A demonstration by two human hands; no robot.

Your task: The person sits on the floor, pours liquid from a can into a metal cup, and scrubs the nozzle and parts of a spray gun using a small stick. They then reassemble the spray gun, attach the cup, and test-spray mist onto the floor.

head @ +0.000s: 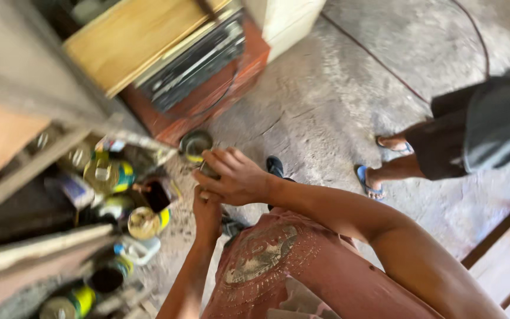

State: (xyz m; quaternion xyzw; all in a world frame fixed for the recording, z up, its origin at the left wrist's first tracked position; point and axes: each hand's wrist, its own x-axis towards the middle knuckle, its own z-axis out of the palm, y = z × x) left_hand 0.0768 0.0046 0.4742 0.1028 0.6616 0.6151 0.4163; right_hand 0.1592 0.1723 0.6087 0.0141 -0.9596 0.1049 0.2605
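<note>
Below us spreads the grey concrete floor (337,100), where another person's legs in blue sandals (366,180) stand well apart. Round yellow-green tins (108,174) crowd its left edge. Our right hand (234,177) clenches its fingers on a small dark blurred object (209,171) above our left hand (206,214), whose grip we cannot tell.

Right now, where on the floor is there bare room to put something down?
The concrete floor is bare between the red-brown cabinet and the other person's sandalled feet. It is crowded left of the hands, where paint cans stand packed together under the workbench.
</note>
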